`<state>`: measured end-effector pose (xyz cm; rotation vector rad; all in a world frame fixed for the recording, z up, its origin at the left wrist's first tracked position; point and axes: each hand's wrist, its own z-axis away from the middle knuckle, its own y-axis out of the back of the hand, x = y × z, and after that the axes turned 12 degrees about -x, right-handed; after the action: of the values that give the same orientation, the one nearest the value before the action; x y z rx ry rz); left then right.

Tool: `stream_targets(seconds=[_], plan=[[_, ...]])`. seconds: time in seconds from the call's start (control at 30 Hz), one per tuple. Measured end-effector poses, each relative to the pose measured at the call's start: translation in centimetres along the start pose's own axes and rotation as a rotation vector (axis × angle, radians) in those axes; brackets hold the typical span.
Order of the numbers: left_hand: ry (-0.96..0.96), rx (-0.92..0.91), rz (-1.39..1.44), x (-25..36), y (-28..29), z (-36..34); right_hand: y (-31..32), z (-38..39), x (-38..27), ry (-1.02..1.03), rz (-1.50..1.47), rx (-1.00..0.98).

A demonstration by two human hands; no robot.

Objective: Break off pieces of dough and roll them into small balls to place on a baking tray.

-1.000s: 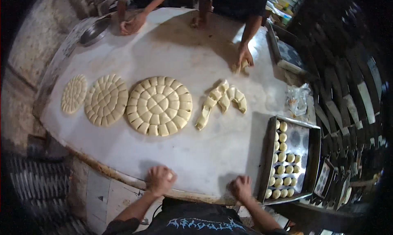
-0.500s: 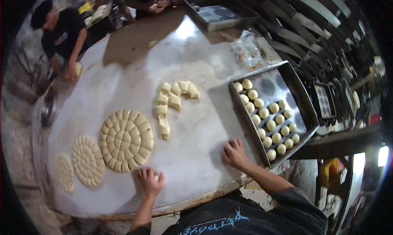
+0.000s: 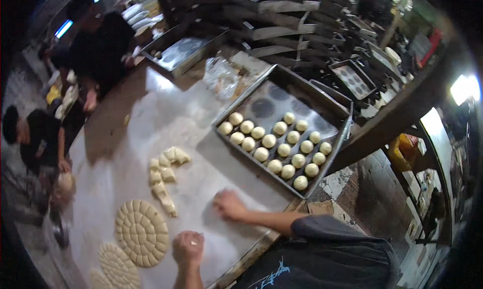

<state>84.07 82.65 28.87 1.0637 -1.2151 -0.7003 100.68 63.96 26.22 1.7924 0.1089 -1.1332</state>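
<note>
Right of centre, cream dough balls (image 3: 284,149) dot a silver-grey tray (image 3: 318,120) patterned with dark circles (image 3: 262,107). Lower left, a cream dough disc (image 3: 141,232) shows concentric segmented rings. The charcoal T-shirt (image 3: 327,259) at bottom carries a light-blue print (image 3: 275,275).

Jagged light-blue lettering (image 3: 275,276) slants across the dark shirt (image 3: 327,254) of the person wearing the camera, at the lower edge of the view; only part of it shows, and no whole word can be read there
</note>
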Motion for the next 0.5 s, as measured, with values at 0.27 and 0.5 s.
stream_targets(seconds=[0.27, 0.5], plan=[[-0.405, 0.002, 0.052, -5.4, -3.2, 6.1, 4.4, 9.6, 2.9, 0.151, 0.395, -0.203], [-0.466, -0.11, 0.243, 4.2, -6.3, 0.5, -2.0, 5.4, 0.4, 0.021, 0.058, -0.095]])
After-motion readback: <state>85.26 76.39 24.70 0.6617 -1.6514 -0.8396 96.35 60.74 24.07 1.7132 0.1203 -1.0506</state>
